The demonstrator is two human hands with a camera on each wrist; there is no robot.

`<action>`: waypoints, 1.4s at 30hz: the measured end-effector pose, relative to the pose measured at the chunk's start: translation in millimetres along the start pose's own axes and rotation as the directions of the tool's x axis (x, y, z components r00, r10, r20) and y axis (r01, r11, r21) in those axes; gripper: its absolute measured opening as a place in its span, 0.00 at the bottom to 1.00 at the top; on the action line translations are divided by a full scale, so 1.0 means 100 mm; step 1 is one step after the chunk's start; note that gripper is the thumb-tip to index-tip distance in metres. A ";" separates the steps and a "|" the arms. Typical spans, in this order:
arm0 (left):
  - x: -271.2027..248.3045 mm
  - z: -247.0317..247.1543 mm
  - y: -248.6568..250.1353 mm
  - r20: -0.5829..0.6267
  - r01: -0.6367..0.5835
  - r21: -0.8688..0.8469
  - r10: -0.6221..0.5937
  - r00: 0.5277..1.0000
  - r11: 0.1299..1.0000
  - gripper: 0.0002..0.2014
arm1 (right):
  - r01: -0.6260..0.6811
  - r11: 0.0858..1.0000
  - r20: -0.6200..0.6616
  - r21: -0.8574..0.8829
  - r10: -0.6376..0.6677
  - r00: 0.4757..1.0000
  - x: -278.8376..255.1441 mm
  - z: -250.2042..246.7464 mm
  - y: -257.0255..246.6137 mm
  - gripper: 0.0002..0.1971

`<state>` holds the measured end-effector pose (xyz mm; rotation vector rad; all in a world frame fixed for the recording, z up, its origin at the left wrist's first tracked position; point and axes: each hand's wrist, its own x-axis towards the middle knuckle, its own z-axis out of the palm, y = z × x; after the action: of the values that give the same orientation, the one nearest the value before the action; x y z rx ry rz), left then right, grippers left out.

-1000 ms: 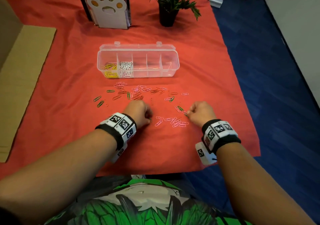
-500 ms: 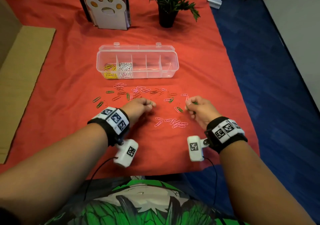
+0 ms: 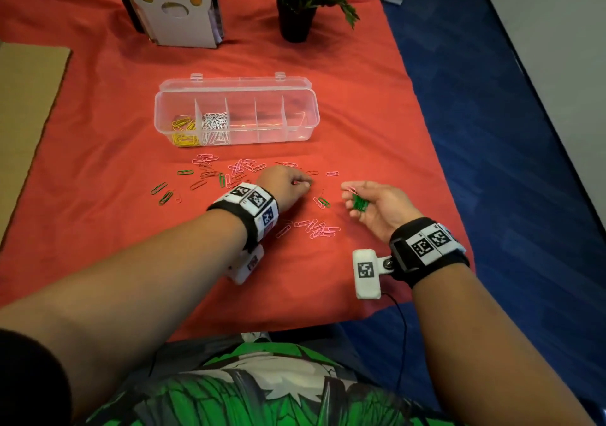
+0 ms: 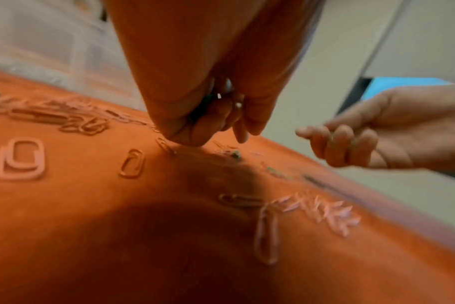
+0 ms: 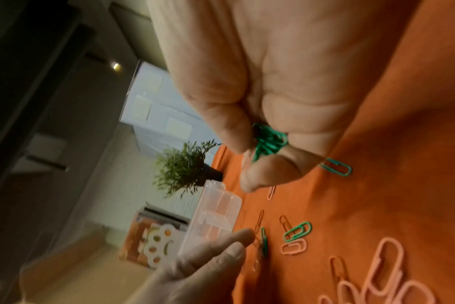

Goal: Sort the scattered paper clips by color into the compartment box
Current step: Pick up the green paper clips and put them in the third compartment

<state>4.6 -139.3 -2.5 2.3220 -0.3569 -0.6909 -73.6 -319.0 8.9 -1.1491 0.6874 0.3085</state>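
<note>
A clear compartment box (image 3: 301, 124) stands open on the red cloth, with yellow clips (image 3: 183, 130) in its leftmost cell and white clips (image 3: 214, 127) in the second. Pink, green and red clips lie scattered in front of it (image 3: 242, 166), with a pink heap (image 3: 319, 229) nearer me. My right hand (image 3: 370, 202) is turned palm up, its fingers curled round a bunch of green clips (image 5: 269, 142). My left hand (image 3: 288, 186) is knuckles-up with fingertips down on the cloth among the clips; a bit of green (image 4: 203, 100) shows inside its curled fingers.
A potted plant (image 3: 298, 2) and a paw-print holder (image 3: 173, 9) stand behind the box. Cardboard (image 3: 23, 114) lies at the left. The cloth's right edge drops to blue floor (image 3: 492, 130). Several green clips (image 3: 160, 189) lie far left.
Both hands moved forward from the near pink heap. The right hand rolled palm up, baring the green clips. The left hand reached right into the middle scatter.
</note>
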 end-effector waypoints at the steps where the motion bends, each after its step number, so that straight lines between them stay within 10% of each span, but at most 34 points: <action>1: 0.01 0.01 -0.01 0.018 -0.041 0.089 0.039 0.999 0.995 0.13 | 0.010 0.996 -0.022 -0.089 -0.012 1.000 0.02 0.00 0.01 0.12; 12: -0.01 -0.11 -0.08 -0.145 0.019 0.274 0.022 0.989 0.961 0.08 | 0.049 0.672 -0.149 -0.739 -0.235 0.961 0.15 -0.13 -0.05 0.11; 18: 0.02 -0.13 -0.01 -0.162 0.065 0.266 -0.022 0.986 0.962 0.08 | -0.121 0.124 -0.155 -0.985 -0.324 0.933 0.11 -0.11 0.02 0.13; 23: 0.02 -0.17 -0.10 -0.213 0.108 0.201 -0.065 0.975 0.974 0.07 | -0.130 -0.063 -0.095 -0.990 -0.391 0.915 0.15 0.05 0.15 0.15; 36: 0.06 0.00 -0.12 -0.036 -0.112 0.463 0.145 0.989 0.879 0.12 | -0.108 -0.143 -0.053 -0.984 -0.346 0.937 0.19 0.15 0.21 0.17; 40: 0.04 -0.06 -0.10 -0.120 0.048 0.100 -0.036 0.992 0.994 0.09 | -0.061 -0.045 -0.046 -0.997 -0.277 0.960 0.24 0.16 0.13 0.15; 42: 0.00 -0.13 -0.07 -0.022 0.225 -0.407 -0.256 0.967 0.885 0.08 | -0.021 0.228 -0.075 -0.973 -0.227 0.971 0.23 0.19 0.07 0.07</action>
<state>12.9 -127.0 0.7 2.0029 0.1085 -0.7162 -54.0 -301.7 -6.6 -2.5182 0.5477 0.5503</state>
